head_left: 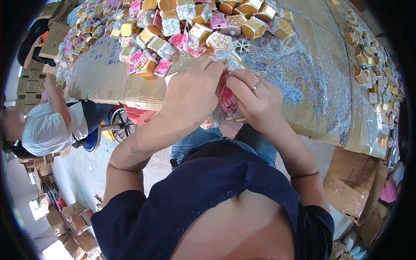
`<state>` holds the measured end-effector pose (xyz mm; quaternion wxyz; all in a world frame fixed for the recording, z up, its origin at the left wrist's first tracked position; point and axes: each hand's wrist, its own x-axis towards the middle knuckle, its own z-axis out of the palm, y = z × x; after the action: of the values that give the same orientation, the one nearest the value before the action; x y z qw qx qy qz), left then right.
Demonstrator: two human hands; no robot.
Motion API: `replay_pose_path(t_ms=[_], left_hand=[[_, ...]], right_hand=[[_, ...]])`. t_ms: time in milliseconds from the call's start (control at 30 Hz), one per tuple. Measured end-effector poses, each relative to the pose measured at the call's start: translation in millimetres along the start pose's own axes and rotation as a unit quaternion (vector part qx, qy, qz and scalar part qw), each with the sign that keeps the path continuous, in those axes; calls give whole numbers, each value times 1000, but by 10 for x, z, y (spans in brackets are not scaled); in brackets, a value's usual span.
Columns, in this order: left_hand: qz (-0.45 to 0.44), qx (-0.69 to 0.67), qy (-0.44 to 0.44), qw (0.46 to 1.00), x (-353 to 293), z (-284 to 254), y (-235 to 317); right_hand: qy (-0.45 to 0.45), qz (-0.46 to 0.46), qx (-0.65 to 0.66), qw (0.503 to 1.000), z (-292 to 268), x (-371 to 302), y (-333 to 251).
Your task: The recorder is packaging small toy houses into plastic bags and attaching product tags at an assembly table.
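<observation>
Left hand (197,91), right hand (260,99) pinch pink-tagged glittery ornament (227,101) at near edge of cardboard-covered table (145,99); flat cardboard (97,80) stretches left; brown carton (349,186) at right, contents hidden.

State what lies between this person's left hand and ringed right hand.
In the head view, a pink printed card and part of a silvery, glittery ornament show.

With both elbows (125,167) bent, the left forearm (156,132) and right forearm (295,149) are angled inward, and the left hand (195,85) and right hand (259,100) are held close together with fingers (244,82) curled.
</observation>
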<state>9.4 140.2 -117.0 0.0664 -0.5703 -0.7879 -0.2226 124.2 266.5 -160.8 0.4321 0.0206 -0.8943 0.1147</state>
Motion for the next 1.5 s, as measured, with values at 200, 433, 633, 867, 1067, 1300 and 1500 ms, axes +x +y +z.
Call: replay_pose_path(t_ms=[200,433,633,867,1067,1300,1500], left_hand=[[9,40,9,999,-66,9,34],[-15,57,23,998,-173,22,93],[-28,-38,55,997,-261,73,81],[-4,-18,107,994,-301,-17,107],[-42,-147,102,983,-304,-1,92],[-79,-261,64,960,-304,-47,124],[-39,-227,49,972,-261,-101,87]], right_hand=[[-10,21,-11,1000,-33,83,-26],[30,37,-25,999,29,50,-60],[4,58,-53,997,29,-16,-89],[42,-24,-80,996,84,-27,62],[68,-103,-56,991,62,-143,151],[68,-126,12,990,26,-236,215],[72,-134,51,987,25,-246,260]])
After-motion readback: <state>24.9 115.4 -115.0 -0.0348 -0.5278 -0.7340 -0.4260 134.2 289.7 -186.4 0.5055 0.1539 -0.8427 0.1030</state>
